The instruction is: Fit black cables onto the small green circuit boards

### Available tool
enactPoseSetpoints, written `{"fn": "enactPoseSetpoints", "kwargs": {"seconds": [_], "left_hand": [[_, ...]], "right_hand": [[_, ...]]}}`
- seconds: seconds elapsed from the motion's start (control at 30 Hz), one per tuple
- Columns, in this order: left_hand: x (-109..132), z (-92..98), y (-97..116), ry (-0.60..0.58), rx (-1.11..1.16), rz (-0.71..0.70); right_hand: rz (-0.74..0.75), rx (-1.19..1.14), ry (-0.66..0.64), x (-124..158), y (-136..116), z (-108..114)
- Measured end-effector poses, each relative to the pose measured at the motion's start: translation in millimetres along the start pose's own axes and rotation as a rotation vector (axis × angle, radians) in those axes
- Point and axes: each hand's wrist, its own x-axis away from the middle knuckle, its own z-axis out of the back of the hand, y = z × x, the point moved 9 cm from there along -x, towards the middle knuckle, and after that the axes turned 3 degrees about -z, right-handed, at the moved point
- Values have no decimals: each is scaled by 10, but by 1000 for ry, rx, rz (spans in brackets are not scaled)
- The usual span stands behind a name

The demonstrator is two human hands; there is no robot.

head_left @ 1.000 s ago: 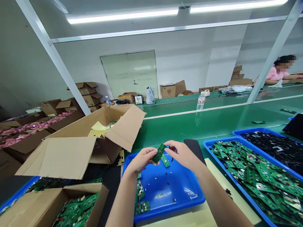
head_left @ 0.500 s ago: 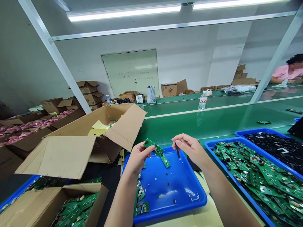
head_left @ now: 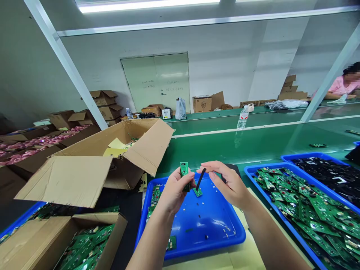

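My left hand is closed around a green circuit board, which stands nearly upright between thumb and fingers. A second green board piece shows just below and right of those fingers; whether it joins the first is hidden. My right hand has a thin black strip at its fingertips. The strip slants down, its lower end appearing to meet the second board piece. Both hands are above a blue tray, which has boards along its left side and small loose parts scattered on its floor.
To the right stand a blue tray of green boards and one of black parts. An open cardboard box and a smaller box of boards are at left. A water bottle stands behind; a person in pink sits far right.
The board in my left hand has turned from slanted to nearly upright. My right hand has brought the black strip leftward, close to the boards. The view has shifted slightly.
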Motion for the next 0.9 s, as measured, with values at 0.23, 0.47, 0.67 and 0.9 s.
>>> {"fn": "enactPoseSetpoints", "kwargs": {"seconds": [0.23, 0.47, 0.67, 0.9], "left_hand": [[-1, -30, 19, -40, -148, -70], [1, -31, -5, -31, -199, -43], [-40, 23, 0, -8, -177, -55], [-47, 24, 32, 6, -149, -91]], "right_hand": [[102, 135, -1, -7, -89, -48], [299, 387, -10, -29, -100, -98], [337, 540, -7, -41, -113, -174], [79, 561, 27, -47, 42, -178]]}}
